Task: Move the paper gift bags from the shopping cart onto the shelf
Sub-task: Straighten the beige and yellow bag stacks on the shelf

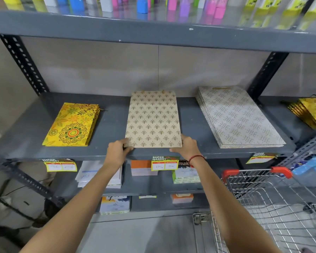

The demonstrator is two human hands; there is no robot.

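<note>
A flat beige paper gift bag (153, 119) with a gold motif lies on the grey shelf (109, 128), in the middle. My left hand (118, 150) grips its near left corner and my right hand (187, 146) grips its near right corner. A stack of yellow floral gift bags (72, 125) lies to the left, and a stack of white patterned gift bags (237, 117) lies to the right. The wire shopping cart (274, 207) with a red handle stands at the lower right; I see no bags in the part of its basket that shows.
More yellow-gold bags (312, 112) lie at the far right on the shelf. Coloured boxes (142, 4) line the shelf above. Price labels (164, 164) hang on the shelf's front edge. Packs of paper goods (100, 176) fill the lower shelves. A black slotted upright (24, 63) stands at the left.
</note>
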